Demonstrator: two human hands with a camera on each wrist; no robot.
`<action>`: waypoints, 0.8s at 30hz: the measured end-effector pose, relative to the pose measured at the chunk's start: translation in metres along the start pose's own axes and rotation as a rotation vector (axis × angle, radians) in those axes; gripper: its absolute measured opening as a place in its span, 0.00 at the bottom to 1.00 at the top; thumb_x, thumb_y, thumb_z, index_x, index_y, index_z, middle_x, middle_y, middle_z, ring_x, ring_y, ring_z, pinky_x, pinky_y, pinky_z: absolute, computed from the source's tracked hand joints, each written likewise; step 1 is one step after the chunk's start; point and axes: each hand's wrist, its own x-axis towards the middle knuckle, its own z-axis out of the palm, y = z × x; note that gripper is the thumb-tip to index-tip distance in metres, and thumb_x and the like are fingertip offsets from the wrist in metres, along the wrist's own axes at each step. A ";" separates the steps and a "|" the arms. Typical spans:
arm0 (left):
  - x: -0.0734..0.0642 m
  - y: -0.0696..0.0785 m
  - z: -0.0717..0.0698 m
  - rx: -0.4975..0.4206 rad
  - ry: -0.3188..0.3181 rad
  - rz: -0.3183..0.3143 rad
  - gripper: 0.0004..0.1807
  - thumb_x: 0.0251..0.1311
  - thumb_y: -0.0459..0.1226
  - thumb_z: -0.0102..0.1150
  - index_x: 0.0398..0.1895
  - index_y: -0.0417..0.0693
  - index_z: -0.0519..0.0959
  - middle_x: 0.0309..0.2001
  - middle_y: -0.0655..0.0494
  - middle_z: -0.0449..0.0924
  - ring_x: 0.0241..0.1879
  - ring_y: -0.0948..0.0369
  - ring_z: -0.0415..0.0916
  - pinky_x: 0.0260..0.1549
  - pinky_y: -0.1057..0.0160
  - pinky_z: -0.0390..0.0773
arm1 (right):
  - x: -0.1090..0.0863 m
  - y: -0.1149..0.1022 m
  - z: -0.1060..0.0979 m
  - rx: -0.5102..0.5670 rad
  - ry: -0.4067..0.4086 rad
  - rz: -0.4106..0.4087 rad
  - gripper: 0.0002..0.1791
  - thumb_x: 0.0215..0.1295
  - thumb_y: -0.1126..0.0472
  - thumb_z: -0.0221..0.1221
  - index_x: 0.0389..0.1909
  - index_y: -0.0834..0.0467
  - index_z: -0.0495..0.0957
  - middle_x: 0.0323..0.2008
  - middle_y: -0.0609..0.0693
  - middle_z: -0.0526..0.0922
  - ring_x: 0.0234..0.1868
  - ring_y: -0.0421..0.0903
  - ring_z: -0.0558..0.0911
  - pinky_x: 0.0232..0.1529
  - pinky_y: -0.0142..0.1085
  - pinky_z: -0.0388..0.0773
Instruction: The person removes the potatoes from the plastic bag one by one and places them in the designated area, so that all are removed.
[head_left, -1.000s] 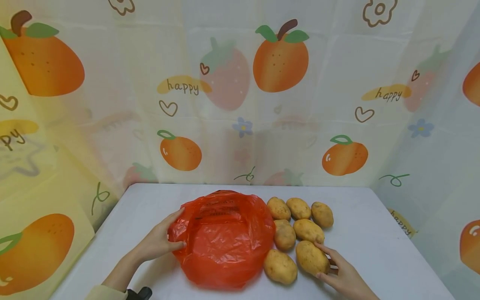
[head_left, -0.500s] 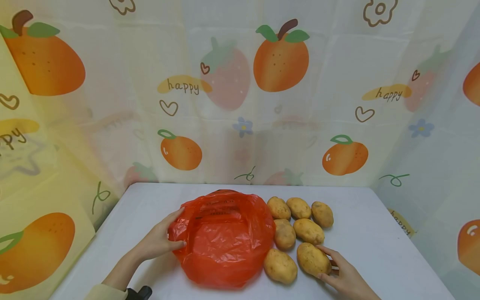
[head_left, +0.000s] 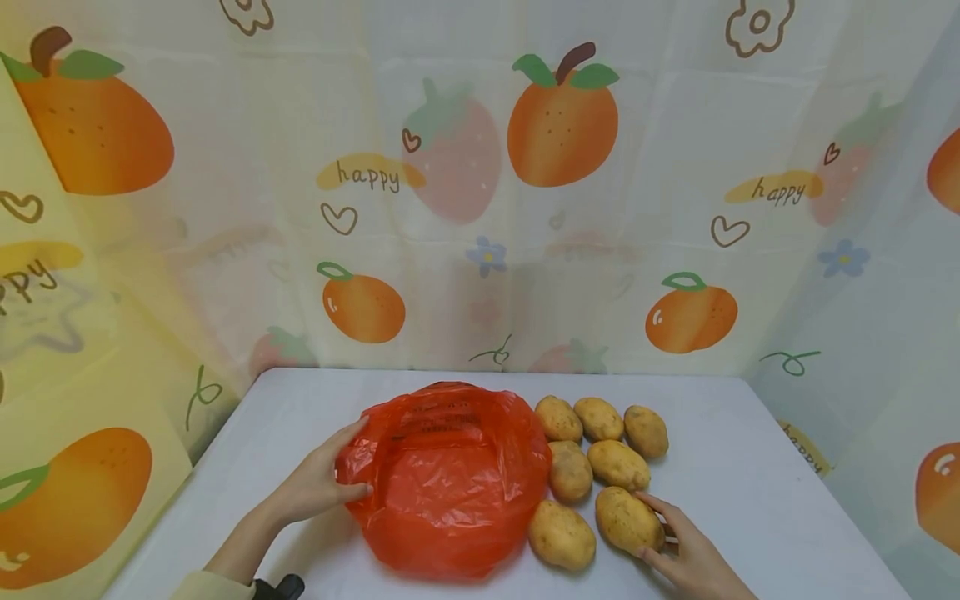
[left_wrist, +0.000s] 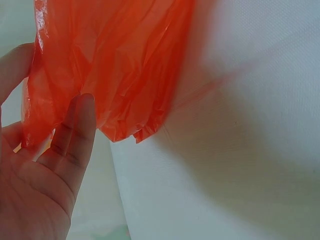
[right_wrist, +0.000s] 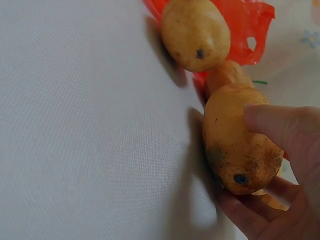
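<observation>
A red plastic bag [head_left: 450,492] stands with its mouth spread open on the white table. My left hand [head_left: 322,477] grips the bag's left rim, thumb on the near side and fingers round the outside. In the left wrist view the thin film hangs in folds between the fingers of that hand [left_wrist: 47,170]. My right hand [head_left: 686,546] holds a large potato [head_left: 628,520] between thumb and fingers, low over the table. The right wrist view shows the thumb on top of this potato [right_wrist: 240,135] and fingers curled beneath it. Left of it lies another potato [head_left: 562,536], close beside the bag.
Several more potatoes [head_left: 617,464] lie in loose rows behind the held one, to the right of the bag. The white table [head_left: 757,483] ends at a printed curtain [head_left: 570,275] at the back and sides. A dark strap [head_left: 279,587] shows at the left wrist.
The held potato and my right hand have shifted very slightly to the right. My left hand and the bag stay where they were.
</observation>
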 end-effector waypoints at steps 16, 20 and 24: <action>0.001 0.000 0.001 -0.008 -0.002 -0.006 0.49 0.44 0.40 0.70 0.70 0.50 0.54 0.68 0.45 0.57 0.64 0.43 0.56 0.54 0.41 0.68 | -0.002 -0.004 0.000 0.003 0.040 0.018 0.39 0.53 0.56 0.65 0.65 0.58 0.60 0.63 0.61 0.64 0.57 0.60 0.70 0.43 0.37 0.79; 0.000 0.002 0.001 -0.010 -0.004 -0.015 0.49 0.44 0.41 0.70 0.70 0.50 0.54 0.68 0.45 0.57 0.64 0.43 0.56 0.53 0.41 0.70 | -0.002 -0.003 0.000 0.009 0.049 0.012 0.38 0.53 0.57 0.65 0.64 0.58 0.60 0.63 0.60 0.64 0.57 0.59 0.70 0.42 0.36 0.79; 0.000 0.002 0.001 -0.010 -0.006 -0.020 0.49 0.44 0.41 0.70 0.70 0.51 0.54 0.68 0.45 0.57 0.64 0.43 0.56 0.52 0.41 0.70 | -0.001 -0.002 0.000 0.008 0.048 0.003 0.37 0.55 0.57 0.64 0.64 0.58 0.60 0.62 0.61 0.64 0.55 0.59 0.71 0.42 0.35 0.80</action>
